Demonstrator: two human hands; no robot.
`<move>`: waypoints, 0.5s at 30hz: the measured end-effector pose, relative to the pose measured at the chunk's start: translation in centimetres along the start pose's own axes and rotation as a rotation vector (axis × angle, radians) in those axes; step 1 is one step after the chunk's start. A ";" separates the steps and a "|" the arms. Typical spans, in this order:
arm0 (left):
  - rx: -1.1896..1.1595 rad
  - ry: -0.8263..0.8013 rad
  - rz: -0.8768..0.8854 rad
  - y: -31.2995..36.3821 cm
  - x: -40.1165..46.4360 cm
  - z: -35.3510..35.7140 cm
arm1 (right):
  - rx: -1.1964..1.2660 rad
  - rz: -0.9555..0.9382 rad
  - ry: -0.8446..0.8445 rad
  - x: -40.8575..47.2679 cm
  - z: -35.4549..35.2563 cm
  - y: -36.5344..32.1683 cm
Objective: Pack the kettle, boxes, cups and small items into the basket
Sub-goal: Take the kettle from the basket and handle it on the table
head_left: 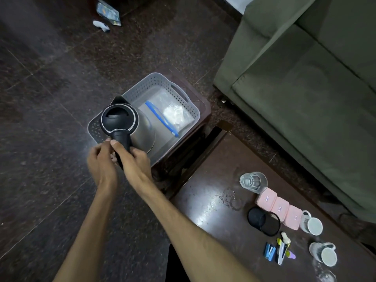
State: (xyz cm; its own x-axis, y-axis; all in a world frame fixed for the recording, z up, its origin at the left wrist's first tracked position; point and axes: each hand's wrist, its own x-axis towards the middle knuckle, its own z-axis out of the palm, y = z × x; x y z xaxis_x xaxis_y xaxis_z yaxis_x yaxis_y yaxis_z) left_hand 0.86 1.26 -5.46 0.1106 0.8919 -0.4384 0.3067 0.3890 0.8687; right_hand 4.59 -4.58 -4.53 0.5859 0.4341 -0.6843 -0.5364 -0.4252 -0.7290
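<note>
Both forearms reaching forward; right hand (133, 159) and left hand (101, 159) wrapped around handle of kettle (130, 125), at near end of basket (156, 82). Boxes (278, 208), cups (313, 222) on table (203, 180).

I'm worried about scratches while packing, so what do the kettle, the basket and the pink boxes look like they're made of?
Kettle: brushed metal body, likely steel, with a dull grey sheen; its lid and handle look like matte black plastic.
Basket: pale grey plastic, by its moulded perforated walls and cut-out handles.
Pink boxes: probably smooth matte plastic with rounded corners, though too small to be sure.
</note>
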 end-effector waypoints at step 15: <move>0.044 -0.163 0.174 1.2 1.2 1.3 | 0.129 -0.296 0.349 1.4 -2.3 -0.8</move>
State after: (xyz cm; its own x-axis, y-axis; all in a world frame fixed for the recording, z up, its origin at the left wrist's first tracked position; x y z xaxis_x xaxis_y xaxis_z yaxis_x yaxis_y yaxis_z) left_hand 2.55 2.49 -5.19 0.3151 0.8943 -0.3178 0.3105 0.2193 0.9249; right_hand 7.21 -5.46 -4.83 0.8821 0.2199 -0.4166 -0.3737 -0.2118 -0.9030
